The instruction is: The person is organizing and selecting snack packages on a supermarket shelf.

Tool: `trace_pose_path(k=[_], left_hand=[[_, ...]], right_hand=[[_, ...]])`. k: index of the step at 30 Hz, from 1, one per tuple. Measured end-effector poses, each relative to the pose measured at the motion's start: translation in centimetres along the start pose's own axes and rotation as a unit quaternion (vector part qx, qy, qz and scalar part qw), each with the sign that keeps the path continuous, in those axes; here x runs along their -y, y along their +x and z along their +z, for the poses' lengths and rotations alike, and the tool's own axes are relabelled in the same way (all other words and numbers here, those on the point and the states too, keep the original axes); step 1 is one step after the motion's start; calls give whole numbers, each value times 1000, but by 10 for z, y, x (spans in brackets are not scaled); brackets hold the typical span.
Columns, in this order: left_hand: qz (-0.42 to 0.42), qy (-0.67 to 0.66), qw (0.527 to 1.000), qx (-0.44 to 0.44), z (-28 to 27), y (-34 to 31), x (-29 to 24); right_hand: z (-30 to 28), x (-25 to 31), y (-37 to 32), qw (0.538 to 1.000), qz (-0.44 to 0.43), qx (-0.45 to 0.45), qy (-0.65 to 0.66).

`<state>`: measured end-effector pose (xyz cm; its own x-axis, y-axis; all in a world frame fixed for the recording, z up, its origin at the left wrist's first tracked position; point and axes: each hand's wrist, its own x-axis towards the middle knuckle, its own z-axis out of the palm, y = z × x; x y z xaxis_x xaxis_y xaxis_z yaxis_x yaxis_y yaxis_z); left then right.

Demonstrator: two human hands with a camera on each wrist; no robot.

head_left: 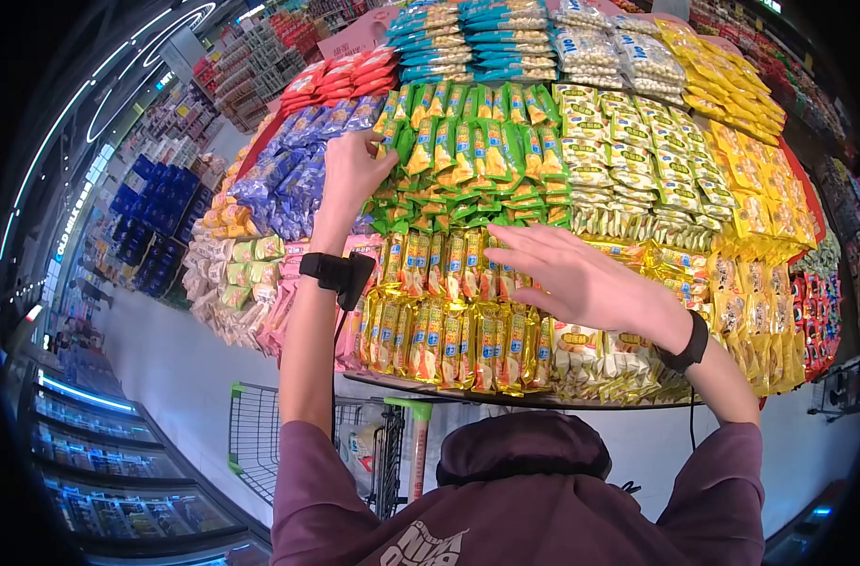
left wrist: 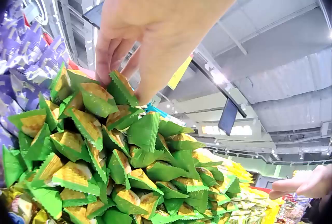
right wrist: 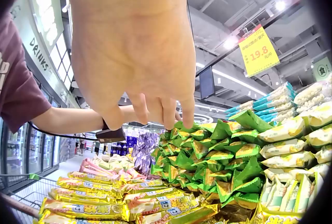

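My left hand (head_left: 357, 170) is at the left end of the pile of green snack packets (head_left: 468, 151). In the left wrist view, thumb and fingers pinch the end of one green snack packet (left wrist: 122, 88) at the top of the pile. My right hand (head_left: 581, 278) is held flat, its fingers straight and pointing left, above the gold-wrapped snack bars (head_left: 449, 330). Nothing is in its grasp. From the right wrist view, the right palm (right wrist: 135, 52) faces the camera, with green packets behind and gold bars below.
Purple packets (head_left: 293, 170) lie left of the green ones, white-and-green packets (head_left: 628, 156) to the right. Pink packets (head_left: 350, 325) border the gold bars. A shopping cart (head_left: 253, 434) stands below the display's front edge, at left. A yellow price sign (right wrist: 258, 51) hangs overhead.
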<state>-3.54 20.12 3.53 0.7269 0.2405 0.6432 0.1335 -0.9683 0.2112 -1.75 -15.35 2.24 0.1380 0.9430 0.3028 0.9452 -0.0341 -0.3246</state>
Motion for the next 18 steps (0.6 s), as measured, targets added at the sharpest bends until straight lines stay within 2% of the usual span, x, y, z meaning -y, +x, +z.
trace_pose_path(k=[2, 5, 8, 11, 15, 16, 18], left_hand=[[20, -2, 999, -26, 1, 0, 0], [-34, -50, 997, -52, -7, 0, -10], [-32, -64, 995, -66, -5, 0, -21], [-33, -65, 997, -16, 8, -4, -26], [8, -52, 998, -37, 10, -6, -25], [-1, -67, 998, -18, 8, -7, -25], [33, -60, 996, -61, 11, -9, -19]], right_hand=[[1, 0, 2, 1000, -1, 2, 1], [1, 0, 4, 1000, -1, 5, 2], [4, 0, 6, 1000, 2, 8, 3], [8, -1, 9, 1000, -8, 3, -5], [11, -2, 9, 1000, -22, -11, -18], [11, -2, 9, 999, -23, -11, -19], [10, -3, 9, 1000, -18, -11, -14]])
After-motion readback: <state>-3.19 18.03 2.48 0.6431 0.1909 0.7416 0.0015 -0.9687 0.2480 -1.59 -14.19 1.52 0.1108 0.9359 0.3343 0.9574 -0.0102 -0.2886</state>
